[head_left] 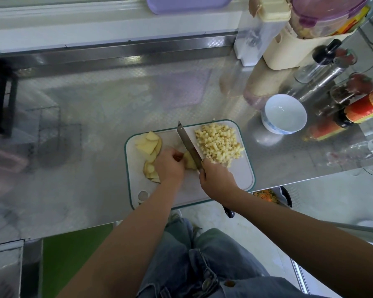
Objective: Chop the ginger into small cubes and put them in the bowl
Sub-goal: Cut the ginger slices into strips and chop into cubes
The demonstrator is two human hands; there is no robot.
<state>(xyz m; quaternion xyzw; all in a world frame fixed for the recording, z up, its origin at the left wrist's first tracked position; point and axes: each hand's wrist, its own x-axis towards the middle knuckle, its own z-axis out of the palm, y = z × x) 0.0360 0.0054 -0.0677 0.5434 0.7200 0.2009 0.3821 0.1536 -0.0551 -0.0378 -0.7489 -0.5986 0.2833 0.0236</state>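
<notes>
A white cutting board (241, 179) with a green rim lies at the counter's front edge. Ginger slices (149, 145) are fanned out on its left side, and a pile of small ginger cubes (219, 144) covers its upper right. My left hand (169, 165) holds a stack of ginger slices (188, 161) down at the middle of the board. My right hand (216, 179) grips the handle of a knife (186, 140), whose blade rests against the right side of that stack. An empty white bowl (284, 114) stands on the counter, right of the board's far corner.
Sauce bottles (362, 108), a steel shaker (323, 80) and beige containers (289, 52) crowd the back right of the steel counter (95, 104). A black rack (2, 104) stands at the left. A purple tray (187, 4) lies on the sill behind.
</notes>
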